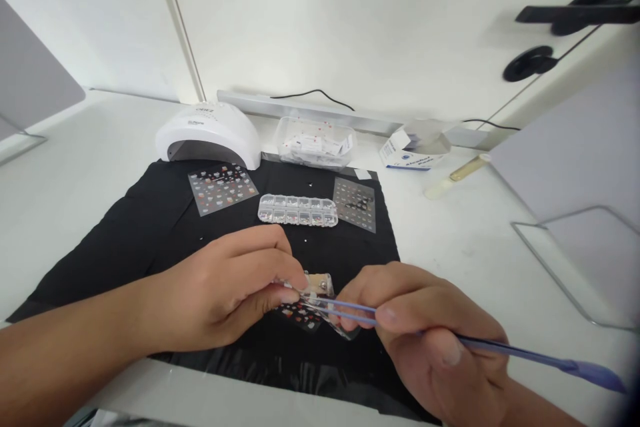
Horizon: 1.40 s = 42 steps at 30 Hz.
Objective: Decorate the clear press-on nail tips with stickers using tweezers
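My left hand (225,290) pinches a small clear sticker sheet (305,312) just above the black mat (150,227). My right hand (430,340) grips thin purple tweezers (500,347), whose tips reach onto that sheet near my left fingertips. A small clear holder with a metal screw (320,283) sits right behind the sheet.
Behind my hands lie a sticker sheet (223,188), a clear compartment box of gems (298,209) and a second sticker sheet (355,203). Farther back stand a white nail lamp (210,133), a clear tub of packets (315,141) and a blue-white box (413,147). Grey panels on wire stands flank both sides.
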Motion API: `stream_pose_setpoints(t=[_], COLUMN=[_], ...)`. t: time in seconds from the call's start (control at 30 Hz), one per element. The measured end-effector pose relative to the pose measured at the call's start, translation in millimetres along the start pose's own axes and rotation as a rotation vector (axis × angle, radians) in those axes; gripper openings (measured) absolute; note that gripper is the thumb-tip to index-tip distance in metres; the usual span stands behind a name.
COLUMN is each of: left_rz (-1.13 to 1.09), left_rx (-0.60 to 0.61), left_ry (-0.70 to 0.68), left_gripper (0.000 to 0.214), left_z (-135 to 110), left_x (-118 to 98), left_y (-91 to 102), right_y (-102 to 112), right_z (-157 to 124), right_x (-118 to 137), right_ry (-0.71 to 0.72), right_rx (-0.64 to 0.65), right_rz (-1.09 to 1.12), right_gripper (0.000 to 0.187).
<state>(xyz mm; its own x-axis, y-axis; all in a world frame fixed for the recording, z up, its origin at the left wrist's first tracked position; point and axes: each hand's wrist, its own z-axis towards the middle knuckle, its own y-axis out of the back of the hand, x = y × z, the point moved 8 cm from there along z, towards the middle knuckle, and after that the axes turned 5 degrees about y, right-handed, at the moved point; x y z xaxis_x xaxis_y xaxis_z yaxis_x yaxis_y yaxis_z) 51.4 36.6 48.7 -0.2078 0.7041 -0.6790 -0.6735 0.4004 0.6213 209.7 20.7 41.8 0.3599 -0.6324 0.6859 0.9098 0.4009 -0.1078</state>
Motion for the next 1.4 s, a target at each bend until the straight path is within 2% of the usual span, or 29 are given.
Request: stream_pose_setpoints(t=[0.73, 1.03, 1.4], left_rz=[-0.028, -0.029, -0.028], left_rx=[0.046, 0.039, 0.053], left_ry=[-0.005, 0.001, 0.006], left_gripper=[0.014, 0.013, 0.015], left_z=[2, 1, -1], left_x=[-6, -8, -7], left_y=[-3.6, -2.5, -4.8], right_y=[-1, 6, 3], right_z=[0, -11, -6], right_x=[2, 0, 2], right_ry=[0.009, -0.078, -0.079], right_rx=[0.046, 0.013, 0.04], right_rz=[-0.07, -0.121, -0.099], right_gripper=[0.03, 0.028, 0.029])
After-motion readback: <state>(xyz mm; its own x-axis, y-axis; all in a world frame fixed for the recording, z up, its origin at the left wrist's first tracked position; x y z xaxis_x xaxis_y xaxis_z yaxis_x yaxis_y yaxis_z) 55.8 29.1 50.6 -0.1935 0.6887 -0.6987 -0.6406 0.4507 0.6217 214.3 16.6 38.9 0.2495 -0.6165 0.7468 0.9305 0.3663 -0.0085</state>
